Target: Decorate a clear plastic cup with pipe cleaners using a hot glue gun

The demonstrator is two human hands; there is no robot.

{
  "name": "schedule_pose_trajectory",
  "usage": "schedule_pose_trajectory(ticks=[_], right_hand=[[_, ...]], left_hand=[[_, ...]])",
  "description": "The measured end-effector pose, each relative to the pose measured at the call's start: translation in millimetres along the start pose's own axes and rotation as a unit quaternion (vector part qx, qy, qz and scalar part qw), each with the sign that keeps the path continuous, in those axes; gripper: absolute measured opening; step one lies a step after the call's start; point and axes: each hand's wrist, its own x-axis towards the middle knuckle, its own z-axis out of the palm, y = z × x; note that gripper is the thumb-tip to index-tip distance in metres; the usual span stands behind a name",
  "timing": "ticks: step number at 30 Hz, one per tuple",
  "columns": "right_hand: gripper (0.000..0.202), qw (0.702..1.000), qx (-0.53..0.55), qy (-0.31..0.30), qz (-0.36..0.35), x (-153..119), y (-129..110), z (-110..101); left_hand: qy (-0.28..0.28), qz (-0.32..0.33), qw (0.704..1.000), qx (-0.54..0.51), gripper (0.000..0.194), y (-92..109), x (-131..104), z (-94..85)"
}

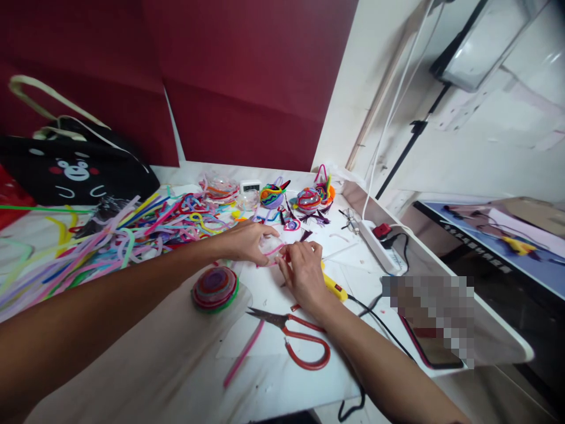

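My left hand (251, 241) curls its thumb and fingers around a clear, rounded plastic piece (272, 244). A thin pink pipe cleaner (274, 252) runs along that piece toward my right hand (303, 268), whose fingertips pinch together at its end; the exact grip is partly hidden. Below my left forearm sits a dome wound with red, purple and green pipe cleaners (215, 288). Scissors with red handles (304, 338) lie open under my right wrist, beside a loose pink pipe cleaner (243, 354). A yellow glue gun (334, 287) lies just right of my right hand.
Many coloured pipe cleaners (176, 218) are heaped at left, before a black bag (75, 168). Several wound ornaments (309, 200) and a small white digital display (250, 186) stand at the back. A power strip (382, 247), black cable (384, 327) and phone (435, 344) lie at right.
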Motion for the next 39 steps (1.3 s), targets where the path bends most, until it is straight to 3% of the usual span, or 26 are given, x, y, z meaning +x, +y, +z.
schedule_pose_trajectory(ticks=[14, 20, 25, 28, 32, 35, 39], right_hand=[[0.018, 0.996, -0.01, -0.083, 0.021, 2.5, 1.9, -2.0], [0.018, 0.991, -0.118, -0.039, -0.053, 1.5, 5.0, 1.6], [0.021, 0.982, -0.143, 0.008, -0.123, 0.8, 1.9, 1.5], [0.019, 0.985, -0.095, 0.034, -0.142, 1.6, -5.7, -0.1], [0.017, 0.993, 0.017, 0.056, -0.106, 2.8, -9.6, -4.0], [0.019, 0.984, 0.136, -0.006, -0.114, 1.2, -8.0, -8.6], [0.02, 0.948, 0.208, -0.108, -0.215, -3.1, -11.4, -14.4]], left_hand=[[0.008, 0.021, 0.999, 0.027, 0.07, 3.3, 5.0, 8.2], [0.002, 0.007, 1.0, 0.017, 0.068, 6.0, 6.1, 6.1], [0.0, 0.007, 1.0, 0.019, 0.069, 3.5, 7.6, 8.1], [0.002, -0.005, 1.0, 0.027, 0.067, -0.9, 9.4, 10.5], [-0.005, 0.018, 0.999, 0.026, 0.068, -10.5, 12.5, 14.4], [-0.011, 0.056, 0.998, 0.027, 0.065, -17.1, 14.7, 17.2], [-0.028, 0.086, 0.996, 0.027, 0.067, -22.2, 15.7, 20.6]])
